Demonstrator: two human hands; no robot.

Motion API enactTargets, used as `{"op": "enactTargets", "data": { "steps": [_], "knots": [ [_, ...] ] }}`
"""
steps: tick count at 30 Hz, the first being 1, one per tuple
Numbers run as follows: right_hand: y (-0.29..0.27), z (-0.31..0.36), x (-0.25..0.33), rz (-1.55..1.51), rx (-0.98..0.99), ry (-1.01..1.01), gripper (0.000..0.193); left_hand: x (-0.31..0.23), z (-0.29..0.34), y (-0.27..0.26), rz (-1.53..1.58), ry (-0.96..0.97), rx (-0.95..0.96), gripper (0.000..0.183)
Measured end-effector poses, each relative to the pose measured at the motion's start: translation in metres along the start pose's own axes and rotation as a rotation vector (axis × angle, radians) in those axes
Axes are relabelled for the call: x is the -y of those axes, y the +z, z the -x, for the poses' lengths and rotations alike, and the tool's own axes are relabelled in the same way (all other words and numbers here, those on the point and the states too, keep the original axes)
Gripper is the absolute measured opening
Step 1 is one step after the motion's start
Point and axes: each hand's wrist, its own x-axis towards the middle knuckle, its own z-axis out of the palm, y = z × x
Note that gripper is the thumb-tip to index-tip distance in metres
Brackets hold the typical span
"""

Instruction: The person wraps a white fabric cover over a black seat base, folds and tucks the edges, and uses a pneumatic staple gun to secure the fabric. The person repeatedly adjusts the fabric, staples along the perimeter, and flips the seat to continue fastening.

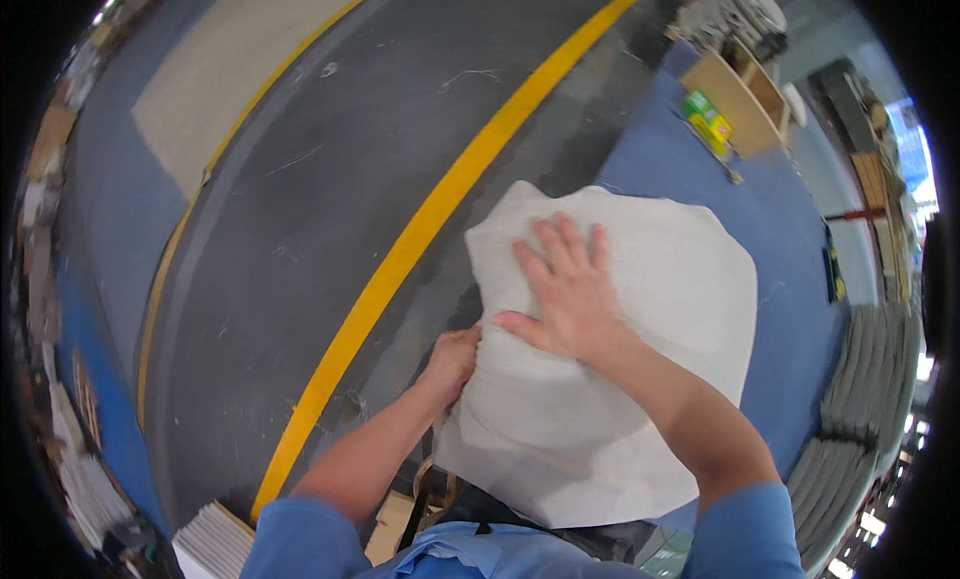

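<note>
A large white sheet of cloth-like material [660, 269] with a wavy outline lies on the blue tabletop [800, 269], part of it hanging over the near edge toward me. My right hand [572, 294] rests flat on its upper left part, fingers spread. At the sheet's left edge, my left hand [455, 361] is closed, gripping the border of the white sheet; its fingertips are partly hidden by the material.
On the table's far part stand a wooden box [735, 94] and a green-yellow packet [707, 124]. Stacks of grey folded material [865, 374] line the right side. A yellow line [430, 219] crosses the grey floor on the left. White stacked sheets [213, 541] sit at the lower left.
</note>
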Motion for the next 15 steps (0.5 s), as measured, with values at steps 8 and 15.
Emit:
{"op": "enactTargets", "data": {
  "steps": [8,15],
  "knots": [
    [-0.018,-0.04,0.043,0.021,0.467,0.1,0.068,-0.001,0.006,-0.001,-0.18,0.162,-0.195,0.044],
    [0.019,0.015,0.033,-0.271,-0.398,-0.127,0.063,0.007,-0.03,-0.015,-0.554,0.556,-0.402,0.06]
  ]
}}
